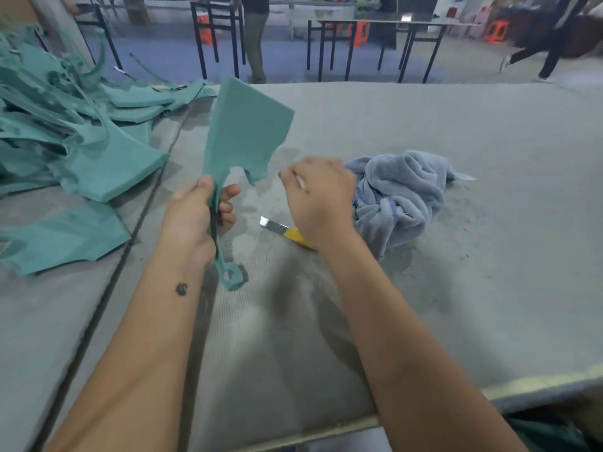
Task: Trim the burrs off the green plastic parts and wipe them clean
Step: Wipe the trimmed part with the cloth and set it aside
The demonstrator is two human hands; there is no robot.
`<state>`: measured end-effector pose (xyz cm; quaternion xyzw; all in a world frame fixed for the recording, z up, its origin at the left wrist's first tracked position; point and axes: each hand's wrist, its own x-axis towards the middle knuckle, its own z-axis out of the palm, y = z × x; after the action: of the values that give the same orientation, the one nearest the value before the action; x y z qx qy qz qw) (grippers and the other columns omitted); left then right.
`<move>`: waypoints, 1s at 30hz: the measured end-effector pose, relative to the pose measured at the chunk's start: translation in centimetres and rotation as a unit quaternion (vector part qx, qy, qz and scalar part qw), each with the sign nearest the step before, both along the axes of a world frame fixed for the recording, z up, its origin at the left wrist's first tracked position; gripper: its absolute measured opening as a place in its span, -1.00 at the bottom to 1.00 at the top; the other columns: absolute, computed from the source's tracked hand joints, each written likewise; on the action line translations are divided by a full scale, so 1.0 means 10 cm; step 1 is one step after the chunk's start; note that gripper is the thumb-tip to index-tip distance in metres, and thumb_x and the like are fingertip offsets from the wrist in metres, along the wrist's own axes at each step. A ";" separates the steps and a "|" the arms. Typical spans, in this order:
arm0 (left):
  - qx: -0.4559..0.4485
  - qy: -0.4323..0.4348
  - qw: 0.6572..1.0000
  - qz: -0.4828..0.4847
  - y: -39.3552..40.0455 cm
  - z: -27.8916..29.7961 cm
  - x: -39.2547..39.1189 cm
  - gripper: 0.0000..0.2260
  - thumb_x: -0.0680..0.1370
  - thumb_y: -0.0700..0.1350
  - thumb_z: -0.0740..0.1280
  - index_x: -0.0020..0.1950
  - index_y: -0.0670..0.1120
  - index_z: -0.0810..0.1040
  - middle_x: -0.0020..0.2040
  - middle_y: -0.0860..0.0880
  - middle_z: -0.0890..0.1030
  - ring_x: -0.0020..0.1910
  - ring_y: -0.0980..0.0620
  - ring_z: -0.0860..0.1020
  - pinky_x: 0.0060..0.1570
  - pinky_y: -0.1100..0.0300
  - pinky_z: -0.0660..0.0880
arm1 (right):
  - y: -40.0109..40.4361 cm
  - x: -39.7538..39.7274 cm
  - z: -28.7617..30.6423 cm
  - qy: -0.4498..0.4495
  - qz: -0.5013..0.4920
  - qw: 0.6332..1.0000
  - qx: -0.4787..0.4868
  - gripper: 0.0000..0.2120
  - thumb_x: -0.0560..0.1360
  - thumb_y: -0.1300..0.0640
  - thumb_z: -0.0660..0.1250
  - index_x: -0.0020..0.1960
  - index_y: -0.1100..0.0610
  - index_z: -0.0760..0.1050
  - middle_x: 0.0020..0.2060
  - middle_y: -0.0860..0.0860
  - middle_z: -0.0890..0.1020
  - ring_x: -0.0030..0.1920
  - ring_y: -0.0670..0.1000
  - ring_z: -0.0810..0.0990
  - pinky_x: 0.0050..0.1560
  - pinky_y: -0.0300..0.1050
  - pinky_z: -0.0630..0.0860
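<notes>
Green plastic part (243, 135) held up in the left hand (192, 220), knife (287, 231) and cloth (398, 197) waiting by the right hand (318, 194)

The left hand grips the part's thin stem, so its long side runs from 6 o'clock up to 12 o'clock, wide end on top. The right hand hangs just beside the part, at 3 o'clock from it, fingers curled, and I cannot tell if it pinches anything. The yellow knife lies flat on the grey table (456, 288), just under that wrist, blade pointing to 10 o'clock. The blue cloth is bunched at 3 o'clock, touching the right hand's far side. So the right hand is nearer both tools, I think. More green parts are in a pile (65, 132) at 9 o'clock
</notes>
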<state>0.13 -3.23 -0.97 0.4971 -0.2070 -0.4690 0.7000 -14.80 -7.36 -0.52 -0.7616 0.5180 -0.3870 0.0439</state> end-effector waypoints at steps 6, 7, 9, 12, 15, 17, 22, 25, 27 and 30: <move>0.013 0.008 0.999 -0.032 0.03 -0.07 -0.06 -0.83 0.69 -0.07 0.12 -0.03 -0.09 0.44 -0.39 0.00 0.65 -0.59 0.17 0.39 -0.57 0.38 0.37 | -0.15 -0.59 0.38 -0.098 -0.170 0.980 0.011 -0.51 0.42 0.33 0.16 0.26 0.00 0.52 0.23 0.03 0.53 0.28 0.12 0.39 0.25 0.01 0.35; 0.015 0.011 0.999 -0.039 0.03 -0.08 -0.06 -0.82 0.69 -0.08 0.12 -0.02 -0.09 0.44 -0.38 -0.01 0.66 -0.59 0.16 0.40 -0.57 0.38 0.38 | -0.18 -0.72 0.39 -0.099 -0.210 0.972 0.035 -0.48 0.41 0.33 0.17 0.33 0.04 0.45 0.28 0.06 0.49 0.32 0.14 0.35 0.27 0.00 0.31; 0.022 0.012 0.998 -0.053 0.04 -0.09 -0.07 -0.80 0.70 -0.07 0.10 -0.02 -0.10 0.44 -0.34 -0.03 0.68 -0.59 0.16 0.41 -0.58 0.37 0.39 | -0.23 -0.95 0.35 -0.050 -0.252 0.960 0.115 -0.49 0.46 0.23 0.20 0.41 0.13 0.34 0.36 0.14 0.40 0.37 0.20 0.29 0.32 0.03 0.25; 0.031 0.001 0.997 -0.069 0.05 -0.10 -0.08 -0.76 0.70 -0.07 0.08 -0.02 -0.10 0.48 -0.32 -0.03 0.69 -0.59 0.16 0.41 -0.58 0.37 0.38 | -0.26 -1.18 0.29 0.053 -0.251 0.948 0.190 -0.75 0.49 0.14 0.20 0.14 0.12 0.48 0.21 0.18 0.51 0.30 0.25 0.36 0.24 0.05 0.29; 0.041 -0.014 0.996 -0.080 0.06 -0.11 -0.09 -0.73 0.70 -0.07 0.09 -0.05 -0.14 0.50 -0.33 -0.03 0.69 -0.60 0.15 0.42 -0.57 0.38 0.40 | -0.27 -1.24 0.34 0.082 -0.220 0.965 0.116 -0.75 0.53 0.07 0.20 -0.29 0.12 0.44 -0.25 0.10 0.54 0.02 0.24 0.49 -0.03 -0.02 0.30; 0.046 -0.030 0.995 -0.085 0.07 -0.11 -0.10 -0.74 0.70 -0.06 0.08 -0.06 -0.13 0.46 -0.34 -0.03 0.69 -0.61 0.15 0.45 -0.57 0.38 0.43 | -0.29 -1.20 0.39 0.025 -0.194 0.980 0.032 -0.69 0.52 0.09 0.19 -0.38 0.15 0.38 -0.42 0.07 0.45 -0.22 0.22 0.46 -0.20 -0.07 0.27; 0.023 -0.039 0.993 -0.111 0.07 -0.11 -0.11 -0.82 0.72 -0.10 -0.01 0.12 0.06 0.38 -0.23 -0.09 0.71 -0.45 0.08 0.63 -0.45 0.30 0.55 | -0.28 -0.84 0.45 -0.168 -0.085 0.982 -0.005 -0.85 0.58 0.09 0.07 -0.17 0.04 0.22 -0.37 -0.10 0.34 -0.40 -0.14 0.31 -0.40 -0.25 0.27; 0.016 -0.059 0.989 -0.133 0.08 -0.13 -0.10 -0.73 0.72 -0.12 -0.02 0.10 0.12 0.44 -0.23 -0.09 0.71 -0.41 0.07 0.64 -0.45 0.31 0.55 | -0.26 -0.60 0.29 -0.229 -0.042 0.972 0.036 -0.85 0.60 0.04 0.06 -0.15 -0.01 0.21 -0.39 -0.12 0.33 -0.46 -0.22 0.34 -0.39 -0.28 0.30; 0.021 -0.061 0.989 -0.133 0.07 -0.14 -0.10 -0.72 0.72 -0.14 -0.01 0.05 0.07 0.47 -0.27 -0.08 0.70 -0.43 0.08 0.63 -0.46 0.31 0.55 | -0.27 -0.49 0.11 -0.262 -0.034 0.960 0.089 -0.85 0.62 0.05 0.10 -0.12 0.04 0.26 -0.38 -0.12 0.35 -0.45 -0.30 0.38 -0.36 -0.40 0.31; 0.037 -0.073 0.991 -0.105 0.04 -0.15 -0.09 -0.73 0.71 -0.16 0.02 0.02 0.04 0.49 -0.36 -0.04 0.66 -0.51 0.11 0.55 -0.50 0.33 0.51 | -0.28 -0.40 -0.06 -0.238 0.001 0.958 0.162 -0.83 0.58 -0.06 0.18 -0.08 0.03 0.38 -0.32 -0.15 0.48 -0.26 -0.25 0.45 -0.24 -0.42 0.30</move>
<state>-0.73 -2.85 -2.49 0.5311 -0.2913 -0.5099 0.6108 -18.75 -10.18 -1.15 -0.6306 0.5475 -0.4682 0.2888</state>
